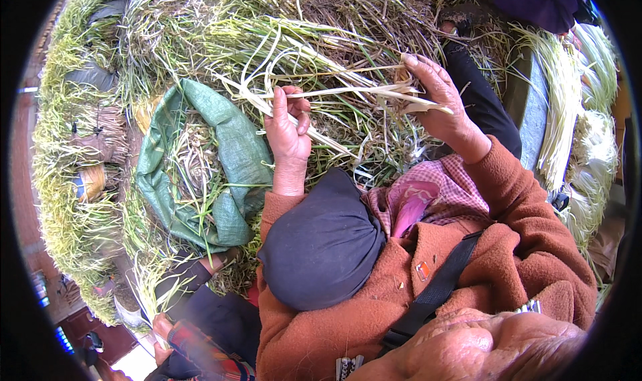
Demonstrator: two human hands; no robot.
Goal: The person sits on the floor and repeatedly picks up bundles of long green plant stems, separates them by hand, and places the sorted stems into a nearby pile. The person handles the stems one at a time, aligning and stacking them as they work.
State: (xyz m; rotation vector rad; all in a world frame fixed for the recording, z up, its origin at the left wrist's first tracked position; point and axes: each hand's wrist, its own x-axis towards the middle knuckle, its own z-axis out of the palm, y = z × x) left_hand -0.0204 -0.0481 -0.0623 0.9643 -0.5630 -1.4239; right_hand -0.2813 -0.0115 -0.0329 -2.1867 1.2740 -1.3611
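Pale, long plant stalks point(326, 93), likely garlic chives or similar greens, stretch between my two hands. My left hand point(288, 130) grips the stalks with the thumb against curled fingers; their whitish ends fan out beside it. At the right, my right hand point(444, 100) pinches thin, dry yellowish leaves between thumb and fingertips, with a loose pale strip hanging under the palm. Beneath both hands lies a thick heap of green and straw-coloured stalks point(351, 45). A green woven sack point(235, 135), its rim rolled down, stands left of my left hand with leafy scraps inside.
Bundles of pale stalks point(556, 105) lie along a grey ledge point(534, 115) at the right. A long row of yellow-green bundles point(65, 220) lines the left. At lower left, a co-worker's hand point(161, 326) holds a bunch of stalks. Another person sits at upper right.
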